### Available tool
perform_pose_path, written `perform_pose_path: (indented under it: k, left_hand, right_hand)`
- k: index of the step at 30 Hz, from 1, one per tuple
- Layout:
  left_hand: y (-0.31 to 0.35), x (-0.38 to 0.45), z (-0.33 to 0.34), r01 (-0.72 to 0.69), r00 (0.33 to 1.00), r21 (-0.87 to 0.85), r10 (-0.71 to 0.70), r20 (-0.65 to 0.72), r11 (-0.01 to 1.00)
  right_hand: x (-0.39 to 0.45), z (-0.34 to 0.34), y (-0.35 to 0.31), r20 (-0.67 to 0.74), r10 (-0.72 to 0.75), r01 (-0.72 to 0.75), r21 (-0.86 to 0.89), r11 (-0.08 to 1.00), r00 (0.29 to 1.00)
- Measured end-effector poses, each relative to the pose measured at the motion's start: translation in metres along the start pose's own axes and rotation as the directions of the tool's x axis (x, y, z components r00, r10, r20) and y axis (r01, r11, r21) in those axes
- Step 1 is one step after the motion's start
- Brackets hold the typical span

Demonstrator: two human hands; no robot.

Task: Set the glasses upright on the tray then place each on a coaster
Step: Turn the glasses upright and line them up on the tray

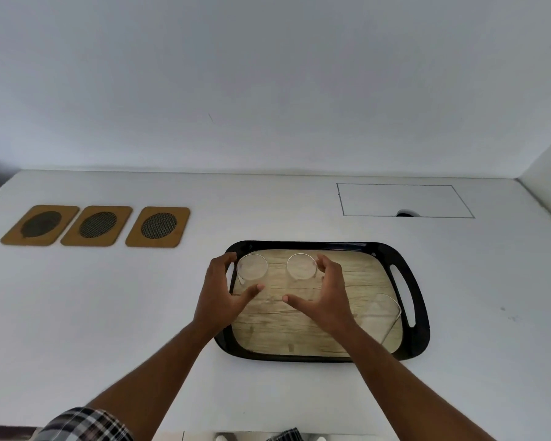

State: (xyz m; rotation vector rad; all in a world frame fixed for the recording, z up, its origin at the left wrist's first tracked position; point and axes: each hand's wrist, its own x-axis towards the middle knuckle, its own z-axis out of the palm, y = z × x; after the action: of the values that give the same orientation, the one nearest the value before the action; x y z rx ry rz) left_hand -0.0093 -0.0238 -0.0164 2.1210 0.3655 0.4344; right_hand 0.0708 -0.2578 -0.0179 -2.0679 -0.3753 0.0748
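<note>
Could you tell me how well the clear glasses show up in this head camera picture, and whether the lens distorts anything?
Head view: soft, even light with faint shadows; the two upright glasses read mainly as thin rims, and the tipped glass nearly melts into the tray. Wide-angle bending curves the table edges and skews the coasters. The hands look slightly soft.

L hand [218, 291] open by glass [252, 266] | R hand [326, 291] open — tray [422, 342]
</note>
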Motion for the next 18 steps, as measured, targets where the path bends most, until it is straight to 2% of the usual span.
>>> perform_pose_path:
  k: [6, 9, 11, 14, 18]
  left_hand:
    - [-0.026, -0.005, -0.007, 0.06, 0.993, 0.059, -0.053, -0.102, 0.996]
    - [-0.043, -0.01, -0.013, 0.166, 0.968, 0.073, -0.149, -0.205, 0.983]
    - [-0.056, -0.013, -0.018, 0.252, 0.949, 0.103, -0.224, -0.221, 0.962]
    - [-0.075, -0.021, -0.024, 0.311, 0.948, 0.23, -0.285, -0.139, 0.922]
    - [-0.091, -0.037, -0.025, 0.113, 0.986, 0.559, -0.162, 0.038, 0.821]
  right_hand:
    - [-0.011, -0.026, 0.004, 0.07, 0.09, -0.087, -0.04, 0.995, 0.993]
    - [-0.016, -0.04, 0.007, 0.036, 0.115, -0.114, -0.03, 0.993, 0.993]
    - [-0.019, -0.049, 0.008, -0.018, 0.117, -0.118, -0.053, 0.992, 0.993]
    - [-0.022, -0.06, 0.008, -0.133, 0.091, -0.108, -0.127, 0.986, 0.987]
    - [-0.028, -0.073, 0.012, -0.229, 0.154, -0.224, -0.318, 0.921, 0.961]
